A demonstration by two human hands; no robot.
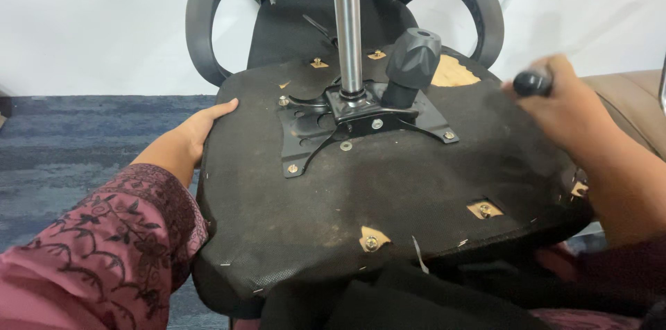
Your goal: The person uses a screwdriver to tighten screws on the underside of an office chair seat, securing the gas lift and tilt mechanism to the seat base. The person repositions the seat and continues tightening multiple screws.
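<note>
An office chair seat [388, 191] is laid upside down across the person's lap, its black fabric underside facing up. At the centre of the seat a black metal mechanism plate [350, 125] is bolted, and from it a chrome gas cylinder [348, 31] rises upright. Just beside the cylinder, on its right, a black tension knob [413, 59] is seen. Behind the seat, the mesh backrest [305, 31] and curved armrests [205, 21] are visible.

The left hand [191, 139] is laid open and flat against the left edge of the seat, steadying it. The right hand [565, 104] is closed around a black-handled tool [533, 82] above the right edge of the seat; its working end is hidden.

Judgement: the seat is taken to be bulky and moderately heavy, padded at the rim but stiff at the plate. The torn fabric and exposed staples near the front edge are best avoided; hold is best taken at the padded side edges.
</note>
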